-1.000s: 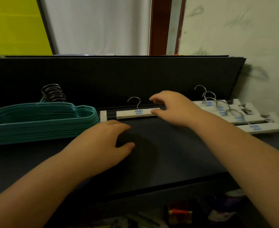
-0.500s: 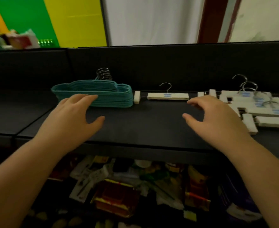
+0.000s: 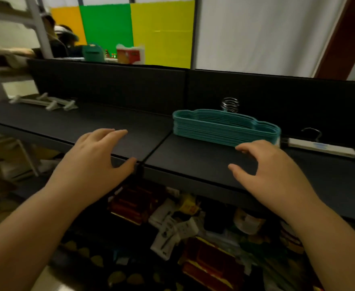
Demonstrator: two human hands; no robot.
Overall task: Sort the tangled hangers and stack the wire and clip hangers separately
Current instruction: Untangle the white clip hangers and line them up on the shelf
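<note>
- Left hand [image 3: 94, 158], lower centre-left: fingers spread and relaxed, palm down over the front edge of the black shelf [image 3: 67, 124], holding nothing.
- Right hand [image 3: 271, 171], centre-right: fingers loosely spread, empty, fingertips just beside the teal hanger stack [image 3: 224, 128].
- White clip hanger [image 3: 321, 148], far right, carries blue writing too blurred to read.
- More pale clip hangers [image 3: 46, 101] lie at the upper left of the shelf.

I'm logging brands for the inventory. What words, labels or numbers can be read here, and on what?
None can be read.
White clip hanger: a blue mark, too blurred to read.
Red-and-white box behind the shelf wall: print too blurred.
Packets under the shelf: print too small and blurred.
Teal hangers: no text visible.
</note>
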